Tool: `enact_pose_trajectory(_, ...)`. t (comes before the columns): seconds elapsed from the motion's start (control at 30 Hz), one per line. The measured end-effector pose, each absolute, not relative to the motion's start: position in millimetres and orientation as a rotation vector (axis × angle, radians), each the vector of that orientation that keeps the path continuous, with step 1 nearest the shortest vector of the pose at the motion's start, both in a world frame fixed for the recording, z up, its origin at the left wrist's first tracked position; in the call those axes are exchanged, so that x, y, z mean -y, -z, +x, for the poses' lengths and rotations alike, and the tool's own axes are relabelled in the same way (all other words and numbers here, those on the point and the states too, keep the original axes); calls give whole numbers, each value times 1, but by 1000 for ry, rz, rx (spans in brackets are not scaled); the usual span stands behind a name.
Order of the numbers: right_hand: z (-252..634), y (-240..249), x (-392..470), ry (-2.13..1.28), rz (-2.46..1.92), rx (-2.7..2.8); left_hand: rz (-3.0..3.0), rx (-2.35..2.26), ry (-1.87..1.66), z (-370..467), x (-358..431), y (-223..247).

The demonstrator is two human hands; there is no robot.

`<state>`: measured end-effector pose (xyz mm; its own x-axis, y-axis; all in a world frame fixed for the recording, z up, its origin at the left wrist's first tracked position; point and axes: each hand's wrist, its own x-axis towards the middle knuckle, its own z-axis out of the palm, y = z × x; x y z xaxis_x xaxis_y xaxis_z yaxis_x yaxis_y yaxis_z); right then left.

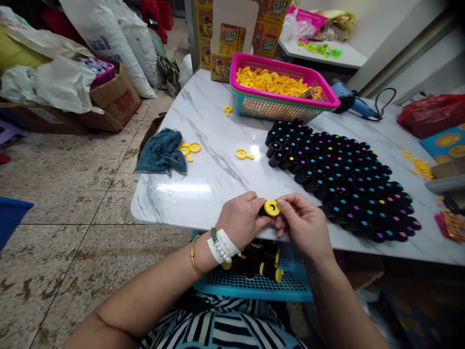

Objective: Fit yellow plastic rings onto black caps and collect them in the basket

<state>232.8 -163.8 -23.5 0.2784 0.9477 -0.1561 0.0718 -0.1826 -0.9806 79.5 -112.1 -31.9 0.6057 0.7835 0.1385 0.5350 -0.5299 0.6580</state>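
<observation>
My left hand [241,218] is closed round a black cup [262,211] held on its side at the table's front edge. A yellow ring piece [271,208] covers the cup's end, facing up toward me. The thumb and fingers of my right hand [307,225] pinch the right side of this yellow ring. Beyond my hands, one loose yellow ring with a tab [240,154] lies on the white marbled table [218,179]. Many black cups [327,169] with coloured dots stand packed together to the right. Below my hands, a blue basket [254,289] holds black cups with yellow ends.
A pink-rimmed basket [233,72] full of yellow rings stands at the back, beside printed boxes [220,68]. A dark teal cloth [162,152] and several yellow rings [194,147] lie at the left. A blue tool [358,104] lies back right.
</observation>
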Motion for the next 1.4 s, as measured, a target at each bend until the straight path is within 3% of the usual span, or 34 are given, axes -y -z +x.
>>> enact_pose_trajectory(0.37,235,21,164,-1180,-1506,985,2116,-870,-422,75,103,2)
enact_pose_trajectory(0.5,242,18,162,-1383,-1475,980,2045,-906,-408,78,106,6)
enact_pose_trajectory(0.8,239,15,158,-1449,-1462,938,1656,-1024,-349,81,98,18)
enact_pose_trajectory(1.13,232,22,158,-1367,-1503,969,1892,-1030,-458,83,96,22)
enact_pose_trajectory(1.4,254,25,168,-1404,-1209,791,1899,-1008,-456,80,98,23)
